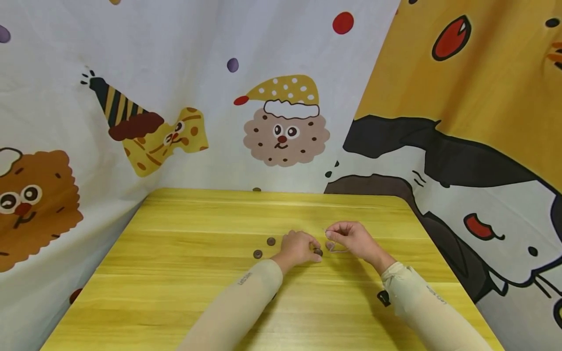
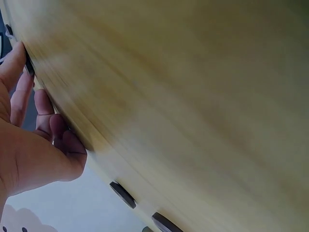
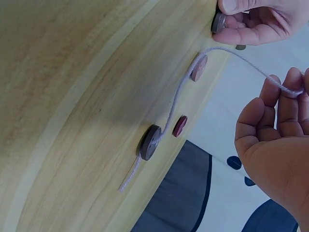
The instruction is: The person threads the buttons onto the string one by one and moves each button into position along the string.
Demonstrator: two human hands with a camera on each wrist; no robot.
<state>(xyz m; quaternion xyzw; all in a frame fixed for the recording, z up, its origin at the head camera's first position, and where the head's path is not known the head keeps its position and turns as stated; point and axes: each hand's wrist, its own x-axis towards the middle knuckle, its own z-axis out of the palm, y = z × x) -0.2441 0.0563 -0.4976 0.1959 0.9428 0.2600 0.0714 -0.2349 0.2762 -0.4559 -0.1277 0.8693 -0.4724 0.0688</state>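
String (image 3: 176, 96) between right fingers (image 3: 288, 113), above tabletop (image 1: 175, 273)

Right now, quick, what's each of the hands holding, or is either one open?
Left hand: closed, pinching a dark button.
Right hand: closed, pinching a pale string.

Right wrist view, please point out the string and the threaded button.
String (image 3: 176, 95), right wrist view, on its middle stretch.
Threaded button (image 3: 149, 148), right wrist view, on its face.
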